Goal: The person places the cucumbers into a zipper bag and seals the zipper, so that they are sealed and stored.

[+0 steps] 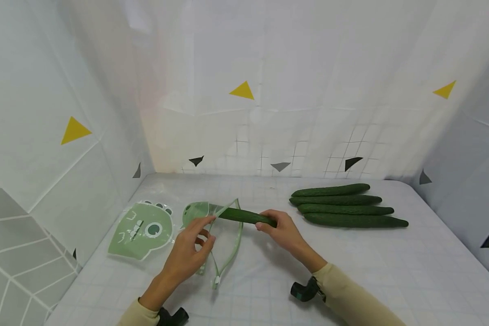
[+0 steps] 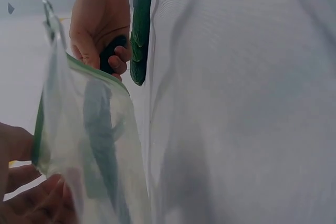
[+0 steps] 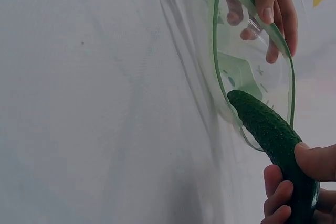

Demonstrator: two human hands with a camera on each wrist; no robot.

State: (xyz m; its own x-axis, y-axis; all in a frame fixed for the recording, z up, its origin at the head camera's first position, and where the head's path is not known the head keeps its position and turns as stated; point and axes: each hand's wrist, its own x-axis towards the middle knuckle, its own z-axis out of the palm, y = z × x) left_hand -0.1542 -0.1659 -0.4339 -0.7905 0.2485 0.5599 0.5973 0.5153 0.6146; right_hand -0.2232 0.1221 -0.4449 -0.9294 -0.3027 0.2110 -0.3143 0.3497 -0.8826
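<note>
My right hand (image 1: 283, 231) grips a dark green cucumber (image 1: 242, 216) by its near end. The cucumber's far end reaches through the mouth of a clear zip bag (image 1: 197, 212) with a green rim and a green cartoon print. My left hand (image 1: 189, 251) pinches the bag's rim, and the mouth gapes wide. In the right wrist view the cucumber's tip (image 3: 239, 97) is inside the rim. The left wrist view shows the bag's clear side (image 2: 128, 124) with the cucumber's dark shape behind it.
Several cucumbers (image 1: 346, 209) lie side by side at the right of the white-covered table (image 1: 350, 271). A second bag with a green cartoon face (image 1: 140, 231) lies flat at the left. White sheets (image 1: 309, 59) with triangle marks enclose the table.
</note>
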